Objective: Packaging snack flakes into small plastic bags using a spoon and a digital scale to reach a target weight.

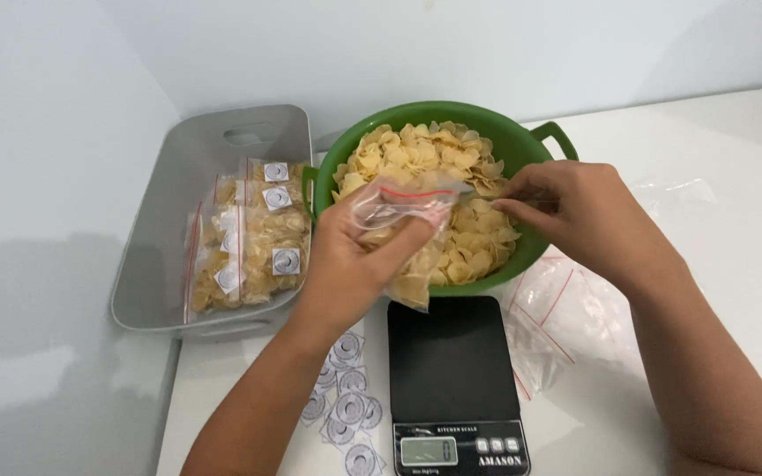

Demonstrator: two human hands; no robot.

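A white tabletop (734, 159) against a pale wall fills my view, with a green bowl (522, 141) of yellow chips at twelve o'clock and a black scale (451, 370) at six. My left hand (354, 256) has its grip clamped on a clear zip bag (412, 220) partly filled with chips, held over the bowl's near rim. My right hand (575, 216), at three o'clock from the bag, pinches its fingers together at the bag's mouth; a grey tub (156, 229) of packed bags sits at nine.
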